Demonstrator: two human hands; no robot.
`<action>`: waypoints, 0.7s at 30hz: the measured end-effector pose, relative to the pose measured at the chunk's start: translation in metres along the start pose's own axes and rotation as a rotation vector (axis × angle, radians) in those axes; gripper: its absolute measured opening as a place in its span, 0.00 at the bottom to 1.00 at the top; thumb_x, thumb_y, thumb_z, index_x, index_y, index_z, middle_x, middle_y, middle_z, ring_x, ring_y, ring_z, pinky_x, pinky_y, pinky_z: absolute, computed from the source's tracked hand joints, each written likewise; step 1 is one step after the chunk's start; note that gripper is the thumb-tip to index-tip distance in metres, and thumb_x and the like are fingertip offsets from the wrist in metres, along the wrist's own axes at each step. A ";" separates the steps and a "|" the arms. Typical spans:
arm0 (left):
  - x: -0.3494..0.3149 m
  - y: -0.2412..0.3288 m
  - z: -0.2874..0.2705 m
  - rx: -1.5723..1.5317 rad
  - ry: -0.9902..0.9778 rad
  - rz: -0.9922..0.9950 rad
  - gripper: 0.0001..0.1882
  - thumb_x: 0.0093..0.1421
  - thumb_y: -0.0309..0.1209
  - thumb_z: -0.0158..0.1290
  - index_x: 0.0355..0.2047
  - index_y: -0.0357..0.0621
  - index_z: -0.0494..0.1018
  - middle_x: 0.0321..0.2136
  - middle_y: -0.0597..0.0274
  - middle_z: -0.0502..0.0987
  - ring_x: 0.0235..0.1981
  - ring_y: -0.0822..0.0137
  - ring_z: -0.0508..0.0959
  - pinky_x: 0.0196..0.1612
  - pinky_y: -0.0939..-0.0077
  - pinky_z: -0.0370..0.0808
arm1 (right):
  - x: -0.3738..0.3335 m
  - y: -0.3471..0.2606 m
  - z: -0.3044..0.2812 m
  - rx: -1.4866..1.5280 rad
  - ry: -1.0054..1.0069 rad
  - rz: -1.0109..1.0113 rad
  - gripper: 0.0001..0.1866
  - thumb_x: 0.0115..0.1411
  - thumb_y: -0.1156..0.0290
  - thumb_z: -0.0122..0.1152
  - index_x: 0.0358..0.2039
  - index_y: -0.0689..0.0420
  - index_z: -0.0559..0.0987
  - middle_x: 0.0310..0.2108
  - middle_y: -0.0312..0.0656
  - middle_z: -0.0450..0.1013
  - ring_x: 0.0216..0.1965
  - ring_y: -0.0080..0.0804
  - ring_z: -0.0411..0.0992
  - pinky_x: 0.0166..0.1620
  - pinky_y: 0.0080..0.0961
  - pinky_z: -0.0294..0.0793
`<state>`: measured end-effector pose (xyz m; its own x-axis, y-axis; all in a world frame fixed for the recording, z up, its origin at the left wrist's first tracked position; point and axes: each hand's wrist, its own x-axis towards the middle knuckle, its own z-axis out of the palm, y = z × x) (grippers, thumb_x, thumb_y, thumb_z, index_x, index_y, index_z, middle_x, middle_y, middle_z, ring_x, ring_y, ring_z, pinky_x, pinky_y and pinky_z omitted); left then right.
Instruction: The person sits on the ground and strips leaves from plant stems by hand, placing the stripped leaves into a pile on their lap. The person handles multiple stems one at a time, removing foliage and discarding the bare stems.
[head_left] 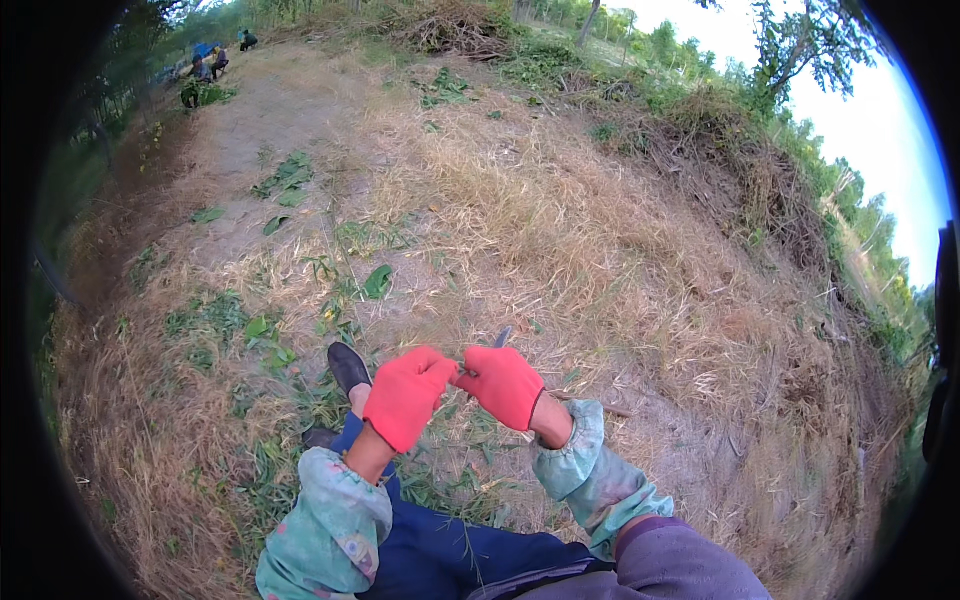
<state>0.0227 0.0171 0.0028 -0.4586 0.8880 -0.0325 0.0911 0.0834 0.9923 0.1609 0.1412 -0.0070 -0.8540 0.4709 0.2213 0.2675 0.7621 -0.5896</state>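
My left hand [408, 397], in a red glove, is closed, its fingertips pinched together. Close beside it, my right hand [505, 388] wears a matching glove and is closed too. The fingertips of both hands meet in front of me, low over the ground. From the top of my right fist sticks a short grey-blue blade [503, 337], apparently a knife's; its handle is hidden in the glove. Whatever the left fingers pinch is too small to make out. Cut green plants [440, 470] lie beneath the hands, near my dark shoe [348, 367].
Dry straw-coloured grass [560, 220] covers much of the ground. Green leafy cuttings [288, 178] lie scattered ahead on the left. A bank of brush [720, 130] runs along the right. Far off at the left, several people [218, 62] crouch near a leafy heap [205, 93].
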 end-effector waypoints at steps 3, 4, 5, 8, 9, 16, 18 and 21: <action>0.001 -0.021 -0.011 0.394 -0.112 0.191 0.11 0.63 0.34 0.53 0.30 0.39 0.78 0.22 0.59 0.77 0.24 0.67 0.77 0.29 0.72 0.72 | -0.001 0.003 -0.002 -0.086 0.007 0.007 0.12 0.57 0.64 0.65 0.28 0.60 0.76 0.27 0.54 0.75 0.33 0.59 0.74 0.34 0.47 0.72; -0.001 -0.017 -0.012 0.514 -0.169 0.151 0.11 0.63 0.34 0.53 0.31 0.39 0.78 0.24 0.56 0.78 0.26 0.63 0.79 0.30 0.69 0.73 | -0.001 0.009 -0.001 -0.064 0.047 0.035 0.12 0.57 0.63 0.65 0.29 0.59 0.77 0.26 0.53 0.75 0.32 0.59 0.74 0.33 0.45 0.72; -0.002 -0.014 -0.013 0.634 -0.225 0.111 0.11 0.63 0.35 0.53 0.32 0.39 0.78 0.25 0.53 0.79 0.27 0.59 0.81 0.32 0.66 0.74 | 0.000 0.013 0.001 -0.041 0.086 0.062 0.12 0.57 0.62 0.66 0.29 0.58 0.77 0.26 0.52 0.75 0.31 0.58 0.74 0.32 0.44 0.73; 0.002 -0.025 -0.007 0.763 -0.089 0.158 0.12 0.63 0.37 0.52 0.36 0.42 0.79 0.30 0.47 0.80 0.33 0.50 0.81 0.38 0.61 0.75 | -0.003 0.007 0.012 0.026 0.158 -0.017 0.11 0.58 0.64 0.64 0.31 0.59 0.78 0.27 0.54 0.75 0.32 0.58 0.74 0.32 0.44 0.72; 0.006 -0.026 -0.006 0.691 -0.059 0.187 0.12 0.63 0.37 0.52 0.36 0.41 0.79 0.30 0.49 0.80 0.32 0.53 0.81 0.37 0.62 0.76 | 0.000 0.004 0.010 0.024 0.143 0.007 0.10 0.58 0.64 0.63 0.32 0.59 0.78 0.27 0.54 0.74 0.32 0.59 0.74 0.32 0.44 0.73; 0.007 -0.026 -0.006 0.282 -0.046 0.096 0.12 0.61 0.36 0.57 0.36 0.38 0.78 0.26 0.59 0.79 0.29 0.70 0.79 0.35 0.71 0.75 | 0.003 0.010 0.012 0.147 0.143 0.119 0.11 0.57 0.68 0.60 0.27 0.64 0.74 0.23 0.55 0.74 0.28 0.54 0.76 0.31 0.41 0.73; 0.006 -0.021 -0.006 0.273 -0.022 0.079 0.12 0.61 0.36 0.57 0.35 0.38 0.78 0.26 0.60 0.79 0.28 0.70 0.79 0.34 0.71 0.75 | 0.005 0.005 0.010 0.392 0.117 0.294 0.11 0.58 0.68 0.60 0.27 0.64 0.75 0.22 0.53 0.74 0.24 0.47 0.77 0.27 0.38 0.73; 0.005 -0.018 -0.005 0.397 0.075 0.153 0.11 0.61 0.35 0.56 0.33 0.39 0.78 0.27 0.56 0.80 0.28 0.64 0.80 0.35 0.69 0.75 | 0.007 -0.009 0.008 0.456 0.107 0.344 0.10 0.60 0.70 0.59 0.29 0.66 0.76 0.19 0.50 0.73 0.18 0.34 0.76 0.22 0.32 0.72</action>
<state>0.0146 0.0179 -0.0148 -0.4750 0.8696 0.1346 0.4895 0.1340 0.8616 0.1492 0.1339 -0.0064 -0.6958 0.7179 0.0210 0.2820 0.2999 -0.9113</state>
